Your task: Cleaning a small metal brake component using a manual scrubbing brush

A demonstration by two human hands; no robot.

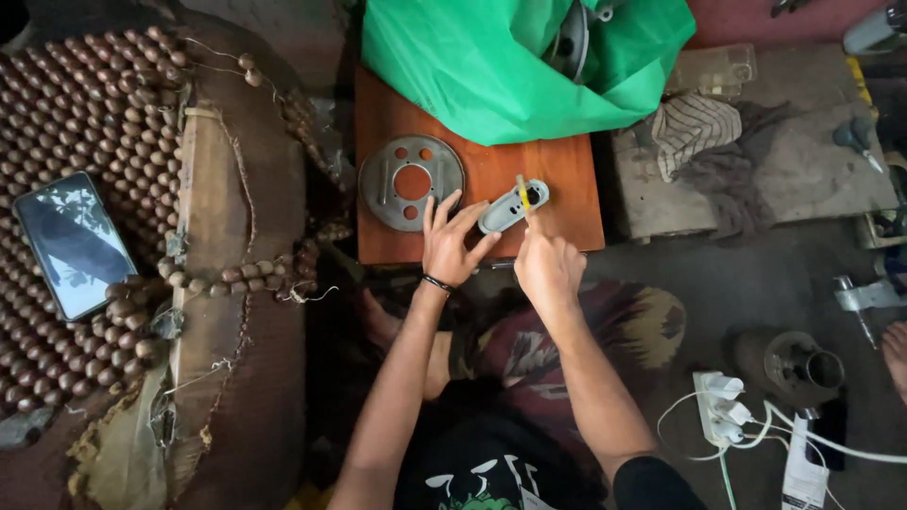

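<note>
The left hand (450, 241) lies with fingers spread on the wooden counter (567, 203), its fingertips pressing the near end of a grey oblong metal part (510, 208). The right hand (546, 264) is closed around a thin yellow-handled tool (521, 192), whose tip meets the part. A round grey perforated disc (412, 182) lies just left, below a green plastic bag (491, 66).

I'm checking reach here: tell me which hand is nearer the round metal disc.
Left. The left hand lies just right of the round metal disc, fingers almost at its rim. The right hand sits farther right, beyond the grey oval part.
</note>
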